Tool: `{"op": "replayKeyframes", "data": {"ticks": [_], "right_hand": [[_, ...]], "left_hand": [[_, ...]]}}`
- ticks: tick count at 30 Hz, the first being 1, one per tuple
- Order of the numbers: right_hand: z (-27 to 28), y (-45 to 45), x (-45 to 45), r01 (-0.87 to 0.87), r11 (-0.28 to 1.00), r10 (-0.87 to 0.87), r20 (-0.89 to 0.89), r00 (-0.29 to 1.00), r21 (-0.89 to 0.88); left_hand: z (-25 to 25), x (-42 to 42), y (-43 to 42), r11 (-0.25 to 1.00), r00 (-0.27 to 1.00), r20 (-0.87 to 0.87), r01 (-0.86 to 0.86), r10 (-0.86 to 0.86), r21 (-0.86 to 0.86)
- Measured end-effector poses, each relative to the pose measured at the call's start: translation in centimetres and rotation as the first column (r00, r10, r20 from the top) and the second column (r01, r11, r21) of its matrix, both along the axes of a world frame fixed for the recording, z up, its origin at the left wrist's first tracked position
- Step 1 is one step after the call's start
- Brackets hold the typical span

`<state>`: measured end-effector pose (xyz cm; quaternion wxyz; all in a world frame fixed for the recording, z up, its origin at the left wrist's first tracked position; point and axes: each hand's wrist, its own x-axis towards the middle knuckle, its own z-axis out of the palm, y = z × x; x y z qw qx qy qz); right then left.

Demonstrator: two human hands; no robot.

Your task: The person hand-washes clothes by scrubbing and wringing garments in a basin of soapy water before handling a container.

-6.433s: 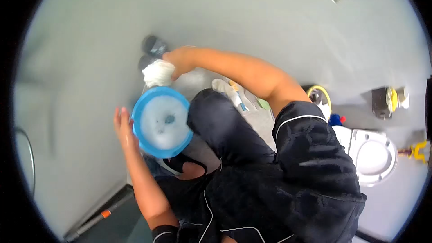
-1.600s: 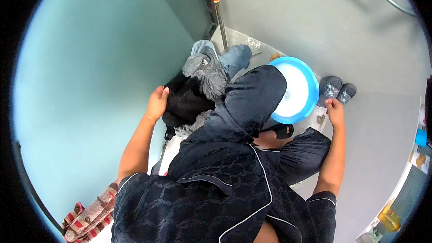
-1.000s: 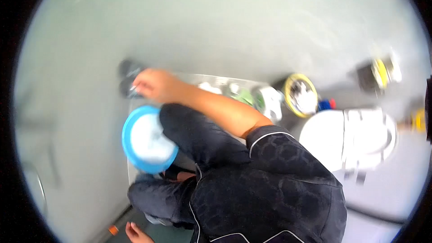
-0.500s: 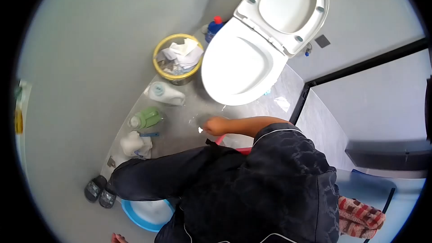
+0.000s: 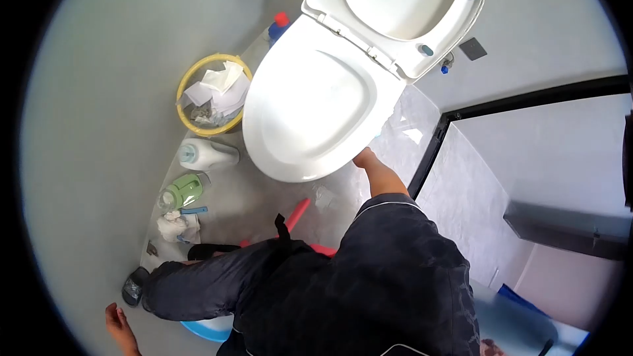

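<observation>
My right hand (image 5: pixel 362 157) reaches in against the lower right side of the white toilet bowl (image 5: pixel 300 165). The bowl's edge hides its fingers, so anything held there is out of sight. The toilet's seat and lid (image 5: pixel 369 20) are raised. Low on the left, my left hand (image 5: pixel 117 320) hangs beside my leg, its fingers loosely apart and nothing in them. A small light-blue bit (image 5: pixel 378 136) shows at the bowl's edge just above my right hand.
Along the left wall stand a yellow-rimmed bin (image 5: pixel 198 130) of used paper, a white jug (image 5: pixel 214 153), a green bottle (image 5: pixel 186 190) and a blue-handled brush (image 5: pixel 194 210). A pink-red plastic piece (image 5: pixel 300 212), blue basin (image 5: pixel 208 333) and slipper (image 5: pixel 134 285) are near my legs.
My right hand has moved from the open floor rightward to the toilet's side. A white bit beside it earlier is no longer seen. My left hand shows more fully, and the view has shifted nearer the toilet.
</observation>
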<state>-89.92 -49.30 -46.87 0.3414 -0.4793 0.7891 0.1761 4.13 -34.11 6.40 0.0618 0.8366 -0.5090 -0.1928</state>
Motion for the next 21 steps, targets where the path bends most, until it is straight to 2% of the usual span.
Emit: {"op": "replayKeyframes", "data": {"ticks": [2,4,6,8,10,12,14,16,17,19,20,21], "right_hand": [[4.4,-1.5,0.6,0.043,0.999,-0.040,0.103,0.994,-0.027],[3.8,-2.2,0.1,0.027,0.999,-0.023,0.100,0.995,-0.032],[2.9,-2.4,-0.9,0.010,0.999,-0.007,0.093,0.996,-0.034],[2.2,-2.8,-2.0,-0.011,0.999,0.014,0.092,0.996,-0.035],[1.9,-3.0,-3.0,-0.012,1.000,0.013,0.102,0.995,-0.016],[1.2,-3.2,-4.1,-0.014,1.000,0.014,0.109,0.994,0.000],[-1.1,-2.9,-5.6,-0.150,0.981,0.159,0.066,0.985,-0.123],[-1.5,-3.3,-5.9,-0.209,0.968,0.218,0.047,0.975,-0.142],[-1.4,-3.5,-5.9,-0.226,0.965,0.233,0.044,0.971,-0.130],[-1.2,-4.3,-5.3,-0.247,0.965,0.251,0.045,0.967,-0.085],[-1.0,-4.6,-5.1,-0.260,0.964,0.263,0.045,0.964,-0.061],[-1.1,-4.6,-4.9,-0.272,0.962,0.273,0.042,0.961,-0.039]], "left_hand": [[1.9,-0.7,-0.6,0.988,0.991,0.063,-0.121,0.115,0.099],[1.5,1.8,1.0,0.991,0.988,0.090,-0.127,0.123,0.046],[2.9,2.3,1.7,0.979,0.972,0.223,-0.111,0.072,0.171],[3.7,2.8,2.5,0.975,0.964,0.265,-0.096,0.041,0.199],[4.1,3.7,3.8,0.952,0.946,0.276,-0.231,0.172,0.201],[4.0,6.6,6.3,0.958,0.949,0.237,-0.247,0.209,0.143],[4.0,6.8,6.7,0.960,0.950,0.189,-0.269,0.250,0.083],[4.6,6.9,7.4,0.909,0.917,0.317,-0.329,0.243,0.255],[3.9,7.1,8.4,0.901,0.905,0.224,-0.402,0.362,0.165],[3.3,7.9,10.7,0.962,0.955,0.133,-0.272,0.264,0.039],[3.5,8.2,11.2,0.916,0.918,0.023,-0.396,0.395,0.069],[4.1,6.8,11.2,0.951,0.955,0.107,-0.288,0.277,0.110]]}}
